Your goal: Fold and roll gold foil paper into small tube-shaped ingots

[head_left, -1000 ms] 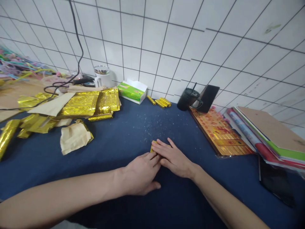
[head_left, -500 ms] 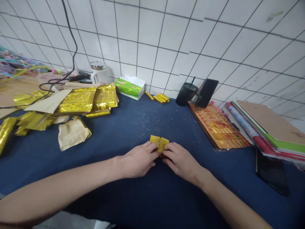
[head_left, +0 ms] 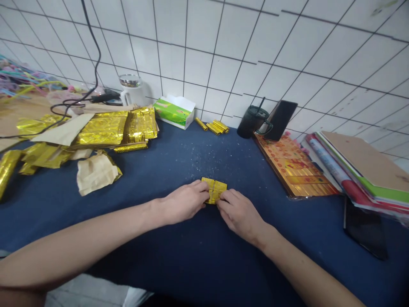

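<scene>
A small folded piece of gold foil paper (head_left: 214, 190) lies at the middle of the blue tabletop, with a seam running down its centre. My left hand (head_left: 188, 201) grips its left edge, fingers bent and pressed together. On the opposite edge, the curled fingers of my right hand (head_left: 239, 213) hold the paper near its lower right corner. My fingertips cover both side edges. Beyond, close to the wall, lie several gold paper rolls (head_left: 217, 127).
Gold foil sheets (head_left: 102, 130) are stacked at the left, near a crumpled paper piece (head_left: 96, 174). A tissue pack (head_left: 174, 113) and white mug (head_left: 131, 91) stand behind. To the right are a dark cup (head_left: 252, 121), propped phone (head_left: 281, 120), orange paper pack (head_left: 297, 168) and folders (head_left: 367, 166).
The folded gold paper now lies flatter and more of its face shows. My hands have shifted slightly apart along its edges. The whole view has tilted a little.
</scene>
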Available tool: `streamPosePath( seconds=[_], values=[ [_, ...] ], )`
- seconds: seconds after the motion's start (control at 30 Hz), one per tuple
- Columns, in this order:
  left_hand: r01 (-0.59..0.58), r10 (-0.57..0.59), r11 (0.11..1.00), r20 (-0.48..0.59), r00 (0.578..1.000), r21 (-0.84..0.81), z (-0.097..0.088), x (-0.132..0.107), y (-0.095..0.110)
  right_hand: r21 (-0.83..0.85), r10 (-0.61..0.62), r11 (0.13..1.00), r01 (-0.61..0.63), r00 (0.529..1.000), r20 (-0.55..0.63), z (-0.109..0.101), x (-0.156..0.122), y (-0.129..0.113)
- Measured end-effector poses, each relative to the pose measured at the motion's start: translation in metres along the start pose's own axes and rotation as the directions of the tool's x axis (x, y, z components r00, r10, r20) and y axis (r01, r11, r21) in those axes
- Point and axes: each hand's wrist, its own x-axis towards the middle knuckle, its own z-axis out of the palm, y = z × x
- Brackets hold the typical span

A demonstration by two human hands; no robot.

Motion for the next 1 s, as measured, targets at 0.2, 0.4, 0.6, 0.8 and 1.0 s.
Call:
streamPosePath(
  seconds=[0.2,0.4,0.6,0.8,1.0],
  values=[
    [-0.009,0.013,0.994,-0.032,0.999,0.108,0.0038,-0.0009,-0.0013,0.11,0.062,0.992,-0.058,0.997,-0.038,0.0013,0.0003,0.0006],
    [0.027,-0.026,1.0,-0.051,0.998,0.006,0.002,-0.001,-0.0031,0.299,0.146,0.946,-0.125,0.988,-0.048,0.0003,0.0,0.0006],
    [0.072,-0.079,0.987,-0.043,0.996,-0.145,0.003,0.0008,-0.0088,0.416,0.28,0.87,-0.264,0.96,0.023,-0.0045,0.0023,0.003],
    [0.261,-0.26,0.944,0.031,0.965,-0.2,0.0021,0.0054,-0.0093,0.414,0.359,0.835,-0.364,0.929,0.091,-0.0051,0.0061,0.0042],
    [0.288,-0.288,0.952,0.022,0.957,-0.107,0.0011,0.0049,-0.0065,0.412,0.373,0.832,-0.372,0.924,0.082,-0.0032,0.0084,0.004]
  ],
)
